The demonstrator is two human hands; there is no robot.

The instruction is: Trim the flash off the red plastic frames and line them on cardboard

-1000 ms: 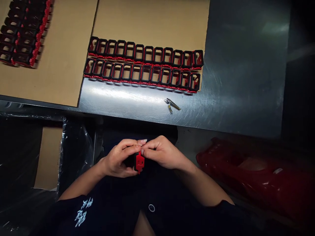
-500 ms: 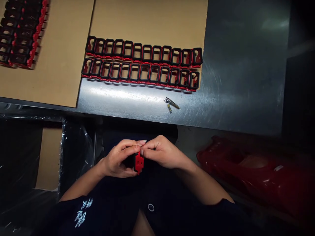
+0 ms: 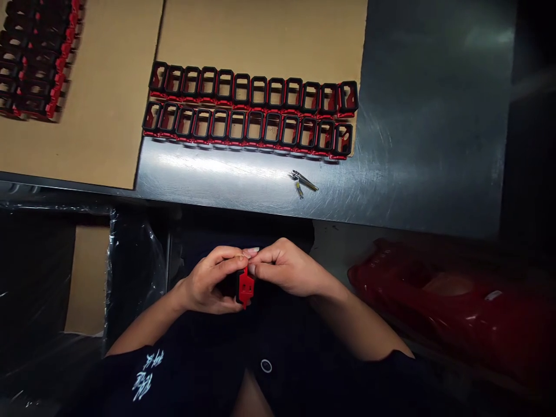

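My left hand [image 3: 208,284] and my right hand [image 3: 286,269] meet over my lap, below the table's near edge. Both are closed around one small red and black plastic part [image 3: 244,286]. The left hand cups its black side. The right hand pinches its top edge with thumb and forefinger. On the table beyond, two rows of several finished red and black frames [image 3: 252,113] stand side by side along the front edge of a cardboard sheet [image 3: 260,35].
A small metal tool [image 3: 303,183] lies on the steel table [image 3: 412,145] near its front edge. More red and black frames [image 3: 35,58] are stacked at the far left on cardboard. A red plastic bin [image 3: 456,307] sits low at my right, plastic-wrapped boxes [image 3: 87,278] at my left.
Nothing has visibly changed apart from a slight shift of the camera. Both hands stay closed on the part.
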